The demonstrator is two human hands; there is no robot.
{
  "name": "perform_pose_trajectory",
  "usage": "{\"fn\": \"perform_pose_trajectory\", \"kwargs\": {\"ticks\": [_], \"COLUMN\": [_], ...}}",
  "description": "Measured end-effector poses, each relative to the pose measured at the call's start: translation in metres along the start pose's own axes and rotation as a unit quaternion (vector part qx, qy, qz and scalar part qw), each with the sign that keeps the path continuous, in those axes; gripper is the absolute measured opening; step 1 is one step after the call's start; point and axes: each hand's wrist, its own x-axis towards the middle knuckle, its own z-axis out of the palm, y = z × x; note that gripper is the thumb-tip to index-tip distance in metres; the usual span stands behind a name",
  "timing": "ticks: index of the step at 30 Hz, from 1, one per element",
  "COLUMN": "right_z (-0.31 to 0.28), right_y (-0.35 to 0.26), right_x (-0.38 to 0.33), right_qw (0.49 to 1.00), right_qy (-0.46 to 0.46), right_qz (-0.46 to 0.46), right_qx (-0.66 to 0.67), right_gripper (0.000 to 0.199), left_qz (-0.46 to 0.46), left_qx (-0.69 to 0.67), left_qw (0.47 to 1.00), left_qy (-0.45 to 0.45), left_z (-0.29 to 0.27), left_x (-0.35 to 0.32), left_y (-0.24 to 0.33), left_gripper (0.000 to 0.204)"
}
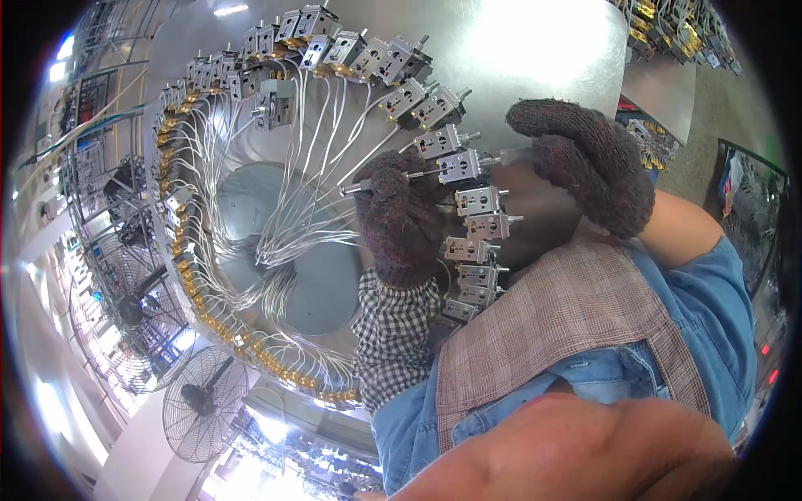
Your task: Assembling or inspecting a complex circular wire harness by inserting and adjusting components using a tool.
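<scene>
The left hand [401, 219], in a dark knit glove, is closing its fingers around a thin metal tool [393, 181], whose tip is touching a grey unit [460, 165] on the ring [251, 108] of such units. The right hand [589, 163], also gloved, is curling just right of that unit; whether it is gripping anything, I cannot tell. White wires [292, 217] are running inward to a round plate [276, 250].

I see no packages, signs or screens around me here. The only label-like marks are small dark printed patches on the faces of the grey metal units [477, 200] ringed around the round fixture [251, 200], each a little rectangle, too small for me to make out further.
</scene>
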Motion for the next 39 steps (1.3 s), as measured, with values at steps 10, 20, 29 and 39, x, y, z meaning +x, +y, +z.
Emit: {"fn": "perform_pose_trajectory", "kwargs": {"ticks": [10,20,29,39], "right_z": [0.001,-0.002,0.003,0.002], "right_y": [-0.003,-0.002,-0.006,-0.009], "right_x": [0.0,0.002,0.005,0.005], "right_qw": [1.0,0.999,0.998,0.995], "right_qy": [0.012,-0.019,0.032,0.029], "right_qz": [-0.008,-0.009,-0.045,0.046], "right_qx": [-0.021,-0.028,0.01,0.079], "right_gripper": [0.034,0.036,0.036,0.032], "left_qz": [0.013,0.002,-0.009,-0.013], "left_qx": [-0.004,-0.034,-0.03,-0.036], "left_qw": [0.999,0.998,0.998,0.998], "left_qy": [-0.033,-0.055,-0.053,-0.05], "left_z": [-0.007,-0.007,-0.002,-0.002], "left_x": [0.002,0.002,0.003,0.003], "left_y": [-0.001,-0.001,0.002,0.002], "left_gripper": [0.026,0.032,0.027,0.027]}}
